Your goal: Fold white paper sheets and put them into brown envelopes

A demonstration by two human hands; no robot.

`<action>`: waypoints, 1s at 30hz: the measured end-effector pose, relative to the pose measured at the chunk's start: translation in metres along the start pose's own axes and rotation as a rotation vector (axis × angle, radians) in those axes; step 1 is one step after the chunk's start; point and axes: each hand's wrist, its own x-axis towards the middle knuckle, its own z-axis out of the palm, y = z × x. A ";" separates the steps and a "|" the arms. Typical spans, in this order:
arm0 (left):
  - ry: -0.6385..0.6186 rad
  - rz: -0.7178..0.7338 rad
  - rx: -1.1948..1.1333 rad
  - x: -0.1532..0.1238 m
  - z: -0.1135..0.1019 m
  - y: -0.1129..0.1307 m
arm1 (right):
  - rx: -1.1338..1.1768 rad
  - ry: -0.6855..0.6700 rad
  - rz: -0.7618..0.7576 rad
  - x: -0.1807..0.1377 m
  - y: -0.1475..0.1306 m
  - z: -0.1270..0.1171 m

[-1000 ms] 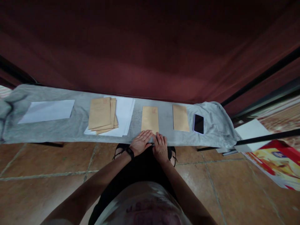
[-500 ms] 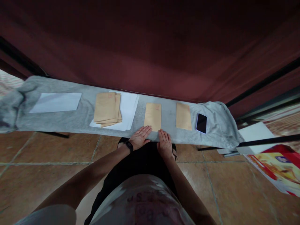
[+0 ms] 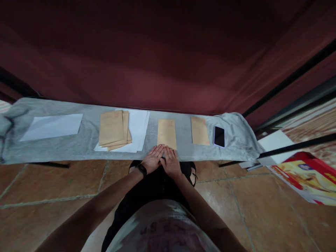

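A brown paper envelope [image 3: 167,133] lies flat in front of me on the grey cloth, upright to my view, with a faint red print at its top right. My left hand [image 3: 153,158], a black band on its wrist, rests with stretched fingers at the envelope's lower left edge. Beside it, my right hand [image 3: 171,162] lies flat with its fingertips on the envelope's bottom edge. The two hands touch or nearly touch. To the right is another brown envelope [image 3: 200,131]. Several more brown envelopes [image 3: 111,129] are stacked on white paper sheets [image 3: 138,129] to the left.
A grey cloth [image 3: 181,115] covers the narrow table. White paper [image 3: 52,126] lies at its left end, a phone [image 3: 219,136] at its right. Dark metal bars [image 3: 296,145] and a red-and-yellow box [image 3: 309,176] stand at the right. A dark red curtain [image 3: 147,77] hangs behind.
My right hand has moved left along the envelope's bottom edge, close against my left hand. The view has shifted slightly; the envelopes and phone keep their places on the cloth.
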 end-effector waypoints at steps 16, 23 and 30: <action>0.143 -0.294 -0.034 -0.007 0.002 0.002 | -0.042 0.047 0.114 -0.009 0.023 0.004; 0.211 -0.594 -0.291 0.033 -0.015 0.017 | -0.037 0.042 0.153 -0.004 0.015 -0.001; 0.311 -0.878 -0.716 0.057 -0.022 0.008 | -0.033 0.070 0.208 0.008 0.007 -0.005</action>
